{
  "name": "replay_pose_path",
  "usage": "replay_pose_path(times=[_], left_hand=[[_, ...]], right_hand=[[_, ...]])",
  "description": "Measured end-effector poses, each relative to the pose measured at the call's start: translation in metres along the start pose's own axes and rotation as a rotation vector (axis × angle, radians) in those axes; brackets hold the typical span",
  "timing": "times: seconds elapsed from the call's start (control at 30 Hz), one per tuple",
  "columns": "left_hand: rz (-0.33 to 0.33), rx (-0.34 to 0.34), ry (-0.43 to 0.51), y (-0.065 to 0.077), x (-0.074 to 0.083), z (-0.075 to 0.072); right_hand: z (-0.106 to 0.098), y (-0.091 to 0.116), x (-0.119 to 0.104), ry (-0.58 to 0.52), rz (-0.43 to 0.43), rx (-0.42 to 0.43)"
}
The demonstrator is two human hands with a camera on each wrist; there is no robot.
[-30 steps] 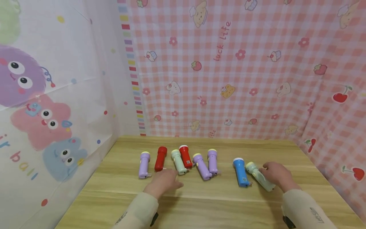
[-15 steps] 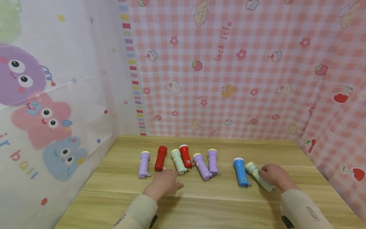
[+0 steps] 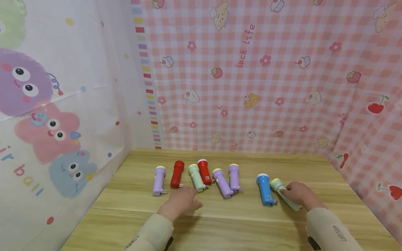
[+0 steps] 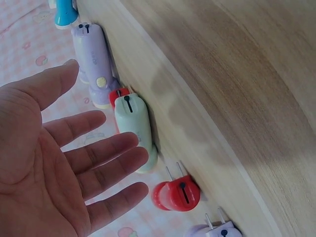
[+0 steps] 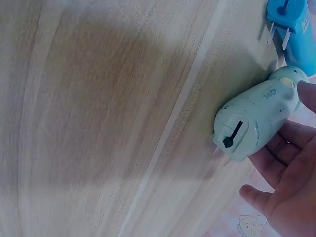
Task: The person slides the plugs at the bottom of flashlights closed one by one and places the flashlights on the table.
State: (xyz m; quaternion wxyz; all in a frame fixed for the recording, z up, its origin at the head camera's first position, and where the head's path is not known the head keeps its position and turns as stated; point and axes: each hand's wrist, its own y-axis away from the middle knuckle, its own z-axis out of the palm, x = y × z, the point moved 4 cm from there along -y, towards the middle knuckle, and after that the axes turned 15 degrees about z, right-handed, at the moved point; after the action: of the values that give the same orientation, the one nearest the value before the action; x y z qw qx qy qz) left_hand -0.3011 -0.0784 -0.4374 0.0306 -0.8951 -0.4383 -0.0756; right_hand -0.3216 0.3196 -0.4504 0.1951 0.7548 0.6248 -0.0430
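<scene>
Currently between right-hand fingers: pale green flashlight (image 5: 254, 116), pinched by the right hand (image 3: 303, 195), thumb on 1 side and curled fingers on the other.
Flashlight's looks: rounded mint body with small dark specks, wider head with a yellow rim, yellow button (image 5: 286, 82), black keyhole-shaped slot (image 5: 234, 133) in the base.
Flashlight's place: right side of the bench (image 3: 226, 226), slanting, its head near the blue flashlight (image 3: 265, 190).
Print on its body: small mark and characters (image 5: 270, 94), too small to read.
Left hand (image 3: 180, 202): fingers spread apart, thumb held away, near the base of the plain red flashlight (image 3: 177, 174) and the second green flashlight (image 3: 196, 177).
Other flashlights: 3 purple flashlights (image 3: 158, 181) and another red flashlight (image 3: 205, 172), lying on the bench.
Square labels: 1 on the blue flashlight, 1 on the red flashlight beside the second green flashlight.
Pink checked cloth (image 3: 194, 69): "luck life" in red, "life" again lower down.
White cloth (image 3: 103, 69): "ball" in coloured letters.
Right sleeve (image 3: 329, 226): dark print, unreadable.
</scene>
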Motion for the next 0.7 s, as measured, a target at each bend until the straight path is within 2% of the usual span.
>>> replay_pose_path(times=[0.23, 0.7], left_hand=[[0.016, -0.004, -0.004, -0.0002, -0.0006, 0.0028], [0.024, -0.018, -0.011, 0.0025, 0.0039, -0.0001]], right_hand=[[0.0046, -0.005, 0.0015, 0.015, -0.005, 0.025], [0.0052, -0.0046, 0.0005, 0.033, 0.015, 0.013]])
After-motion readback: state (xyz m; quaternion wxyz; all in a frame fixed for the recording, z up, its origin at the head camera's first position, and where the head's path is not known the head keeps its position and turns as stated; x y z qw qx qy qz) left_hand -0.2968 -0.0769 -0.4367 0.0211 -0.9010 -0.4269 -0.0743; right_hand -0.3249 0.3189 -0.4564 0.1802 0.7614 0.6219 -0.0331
